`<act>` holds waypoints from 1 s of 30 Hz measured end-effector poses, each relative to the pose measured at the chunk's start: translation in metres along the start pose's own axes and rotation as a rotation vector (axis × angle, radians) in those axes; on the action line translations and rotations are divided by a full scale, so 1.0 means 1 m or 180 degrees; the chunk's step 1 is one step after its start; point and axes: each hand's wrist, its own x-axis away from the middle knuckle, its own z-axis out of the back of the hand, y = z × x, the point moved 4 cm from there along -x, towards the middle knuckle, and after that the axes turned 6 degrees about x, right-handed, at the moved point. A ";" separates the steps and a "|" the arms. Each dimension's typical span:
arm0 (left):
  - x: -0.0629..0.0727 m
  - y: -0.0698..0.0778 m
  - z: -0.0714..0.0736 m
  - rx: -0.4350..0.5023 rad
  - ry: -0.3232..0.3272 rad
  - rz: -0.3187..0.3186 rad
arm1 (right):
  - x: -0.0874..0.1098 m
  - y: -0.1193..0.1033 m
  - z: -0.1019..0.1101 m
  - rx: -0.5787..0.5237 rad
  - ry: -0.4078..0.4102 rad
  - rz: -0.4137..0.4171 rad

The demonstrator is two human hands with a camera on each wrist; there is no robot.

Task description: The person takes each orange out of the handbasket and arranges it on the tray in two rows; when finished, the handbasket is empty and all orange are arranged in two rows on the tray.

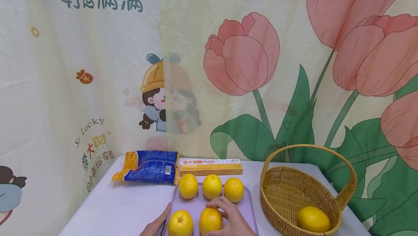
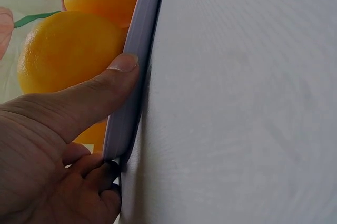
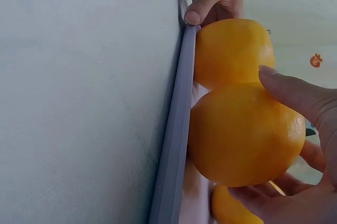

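Right hand curls its fingers around the near orange; left hand pinches the lavender tray edge, thumb on top.

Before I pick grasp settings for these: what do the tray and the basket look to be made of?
The tray looks like smooth matte plastic, pale lilac: a rounded moulded rim, thin and even where the left hand pinches it. The basket looks like woven wicker or rattan, tan and dull, with visible weave strands and a plaited hoop handle; a plastic imitation can't be ruled out.
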 end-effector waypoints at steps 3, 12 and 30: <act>0.000 0.000 0.001 0.0016 -0.0018 -0.0059 | -0.001 0.000 -0.001 -0.0007 -0.0030 0.0029; -0.003 -0.003 0.003 -0.0017 -0.0058 -0.0182 | -0.002 0.001 -0.001 0.0056 -0.0098 0.0020; -0.006 -0.011 0.005 0.0026 -0.0110 -0.0219 | 0.025 -0.063 0.069 0.0818 0.0531 0.0642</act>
